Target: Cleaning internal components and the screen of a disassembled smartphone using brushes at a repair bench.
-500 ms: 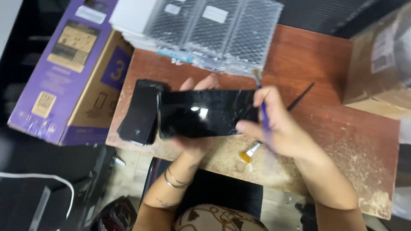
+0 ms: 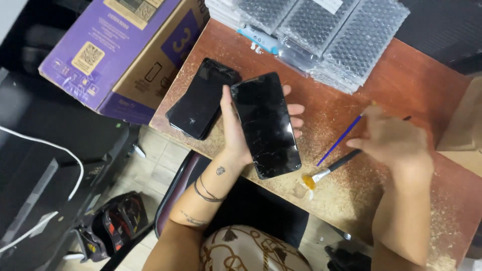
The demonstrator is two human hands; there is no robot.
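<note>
My left hand [image 2: 236, 133] grips a black smartphone [image 2: 266, 123] with a cracked screen, face up above the wooden table [image 2: 401, 75]. To its left a second black phone [image 2: 201, 98] lies on the table's left end. My right hand [image 2: 391, 140] hovers blurred over the table to the right, fingers apart, holding nothing I can make out. Under it lie a thin blue stick [image 2: 339, 140] and a black-handled brush [image 2: 331, 168] with yellowish bristles.
Several bubble-wrapped flat packs [image 2: 326, 35] are stacked at the table's far edge. A purple cardboard box [image 2: 120, 50] stands to the left. A brown carton [image 2: 462, 130] sits at the right. A white cable [image 2: 50, 148] and a bag [image 2: 113, 226] are on the floor.
My left hand has turned the cracked phone from crosswise to lengthwise. My right hand has left the phone, moved right, and the blue stick now lies on the table.
</note>
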